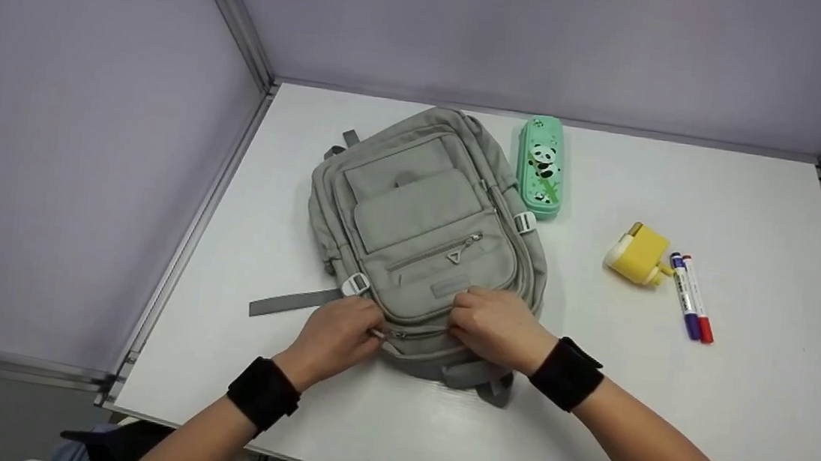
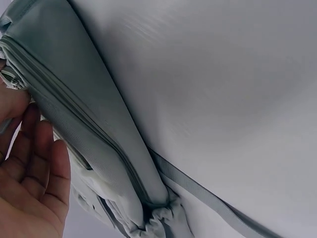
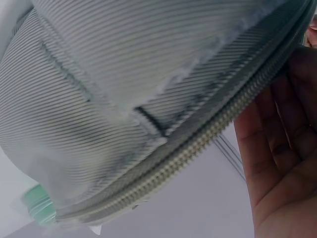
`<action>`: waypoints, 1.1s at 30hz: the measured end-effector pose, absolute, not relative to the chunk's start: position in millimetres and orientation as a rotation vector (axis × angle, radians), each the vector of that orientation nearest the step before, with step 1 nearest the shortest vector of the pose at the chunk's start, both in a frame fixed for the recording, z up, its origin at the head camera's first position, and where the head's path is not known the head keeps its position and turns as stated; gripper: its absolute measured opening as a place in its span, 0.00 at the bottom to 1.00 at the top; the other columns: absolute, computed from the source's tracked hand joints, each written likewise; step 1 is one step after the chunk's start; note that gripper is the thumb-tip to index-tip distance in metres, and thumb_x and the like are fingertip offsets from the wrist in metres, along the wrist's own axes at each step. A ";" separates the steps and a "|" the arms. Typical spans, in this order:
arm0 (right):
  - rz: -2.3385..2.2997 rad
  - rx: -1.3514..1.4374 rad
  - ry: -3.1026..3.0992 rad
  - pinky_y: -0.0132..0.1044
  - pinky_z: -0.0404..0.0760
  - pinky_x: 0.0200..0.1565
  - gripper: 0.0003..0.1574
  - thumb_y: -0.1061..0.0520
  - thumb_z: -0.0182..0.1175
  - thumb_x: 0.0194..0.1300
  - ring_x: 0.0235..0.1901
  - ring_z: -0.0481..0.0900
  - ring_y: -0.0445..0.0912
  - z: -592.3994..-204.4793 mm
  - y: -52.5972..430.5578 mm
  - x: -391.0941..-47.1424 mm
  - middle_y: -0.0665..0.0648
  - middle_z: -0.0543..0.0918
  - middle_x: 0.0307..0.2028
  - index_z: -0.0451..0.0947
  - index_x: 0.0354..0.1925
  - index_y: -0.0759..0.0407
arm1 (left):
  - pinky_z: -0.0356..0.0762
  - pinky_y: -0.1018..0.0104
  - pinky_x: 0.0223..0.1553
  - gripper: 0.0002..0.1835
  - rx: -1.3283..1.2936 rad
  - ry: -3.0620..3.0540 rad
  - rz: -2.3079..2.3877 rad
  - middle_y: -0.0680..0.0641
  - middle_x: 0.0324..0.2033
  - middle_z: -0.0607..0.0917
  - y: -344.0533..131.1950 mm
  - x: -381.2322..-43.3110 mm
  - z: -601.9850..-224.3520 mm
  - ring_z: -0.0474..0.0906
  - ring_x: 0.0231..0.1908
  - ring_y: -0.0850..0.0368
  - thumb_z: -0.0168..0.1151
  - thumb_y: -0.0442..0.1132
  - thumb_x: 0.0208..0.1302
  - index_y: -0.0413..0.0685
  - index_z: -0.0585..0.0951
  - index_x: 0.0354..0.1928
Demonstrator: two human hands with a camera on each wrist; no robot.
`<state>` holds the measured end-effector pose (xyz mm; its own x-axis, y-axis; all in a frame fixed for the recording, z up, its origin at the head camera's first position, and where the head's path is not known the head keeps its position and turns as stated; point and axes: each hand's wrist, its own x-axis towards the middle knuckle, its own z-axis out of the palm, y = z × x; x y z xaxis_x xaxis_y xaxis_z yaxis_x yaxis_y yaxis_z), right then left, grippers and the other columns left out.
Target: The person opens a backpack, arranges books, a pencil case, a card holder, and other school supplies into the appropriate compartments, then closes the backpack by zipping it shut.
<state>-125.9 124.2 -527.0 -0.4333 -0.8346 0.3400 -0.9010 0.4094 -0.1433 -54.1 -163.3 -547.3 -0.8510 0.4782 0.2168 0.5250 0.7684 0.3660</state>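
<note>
The soft grey fabric backpack (image 1: 419, 220) likely flexes readily, so grasp beside the narrow grey lower zipper (image 1: 421, 334), where fingers of the left hand (image 1: 342, 329) and right hand (image 1: 495, 327) pinch it.

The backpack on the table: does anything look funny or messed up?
A little: the backpack lies at a slant, and one loose strap sticks out sideways near the left hand instead of being tucked in. I can't see any rips or spills.

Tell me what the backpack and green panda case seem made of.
The backpack looks like matte woven fabric, probably synthetic: it creases softly and shows fine ribbing. The green panda case, smooth with rounded edges, could be hard plastic or painted metal.
</note>
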 end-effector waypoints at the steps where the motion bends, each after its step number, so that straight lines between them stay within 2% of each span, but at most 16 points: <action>1: 0.455 1.536 -2.450 0.40 0.79 0.29 0.07 0.55 0.72 0.60 0.30 0.78 0.45 -526.9 124.3 -126.0 0.46 0.79 0.29 0.83 0.27 0.50 | 0.78 0.65 0.40 0.07 -0.807 -2.843 -0.633 0.59 0.36 0.83 -165.3 -54.1 -547.5 0.78 0.38 0.62 0.70 0.35 0.63 0.56 0.82 0.36; 8: 0.512 1.572 -2.453 0.39 0.80 0.30 0.04 0.56 0.73 0.59 0.32 0.79 0.44 -525.2 126.6 -126.2 0.46 0.80 0.31 0.86 0.30 0.50 | 0.76 0.66 0.38 0.08 -0.774 -2.835 -0.604 0.59 0.36 0.81 -174.1 -57.1 -546.7 0.76 0.38 0.61 0.70 0.34 0.61 0.57 0.82 0.36; 15: 0.499 1.568 -2.477 0.40 0.80 0.32 0.03 0.57 0.72 0.59 0.33 0.79 0.44 -524.7 125.8 -124.9 0.46 0.81 0.31 0.86 0.31 0.50 | 0.77 0.62 0.46 0.10 -0.769 -2.775 -0.620 0.53 0.46 0.82 -176.8 -62.9 -546.8 0.77 0.46 0.55 0.72 0.32 0.57 0.53 0.81 0.35; 18: 0.474 1.568 -2.492 0.41 0.79 0.33 0.02 0.57 0.70 0.61 0.33 0.79 0.46 -524.9 122.3 -124.0 0.47 0.80 0.32 0.85 0.32 0.51 | 0.77 0.62 0.47 0.11 -0.781 -2.762 -0.608 0.53 0.45 0.82 -176.7 -63.1 -546.0 0.77 0.46 0.55 0.73 0.32 0.56 0.53 0.81 0.35; 26: 0.386 1.599 -2.489 0.44 0.76 0.34 0.13 0.46 0.71 0.62 0.31 0.76 0.47 -524.5 94.6 -115.5 0.48 0.78 0.31 0.81 0.31 0.51 | 0.76 0.64 0.46 0.11 -0.807 -2.747 -0.584 0.56 0.41 0.82 -176.9 -62.0 -542.8 0.77 0.43 0.58 0.73 0.33 0.56 0.54 0.81 0.35; 33: 0.331 1.535 -2.451 0.42 0.75 0.25 0.16 0.48 0.73 0.59 0.24 0.75 0.47 -528.9 74.0 -107.6 0.49 0.76 0.25 0.79 0.24 0.53 | 0.76 0.62 0.46 0.11 -0.844 -2.706 -0.579 0.55 0.40 0.82 -176.6 -62.8 -542.5 0.77 0.43 0.57 0.73 0.32 0.55 0.53 0.80 0.36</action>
<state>-107.6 74.0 -528.9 -0.4247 -0.8504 0.3106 -0.9023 0.4256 -0.0684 -62.8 -176.6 -542.5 -0.8018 0.4882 0.3446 0.5865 0.7536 0.2969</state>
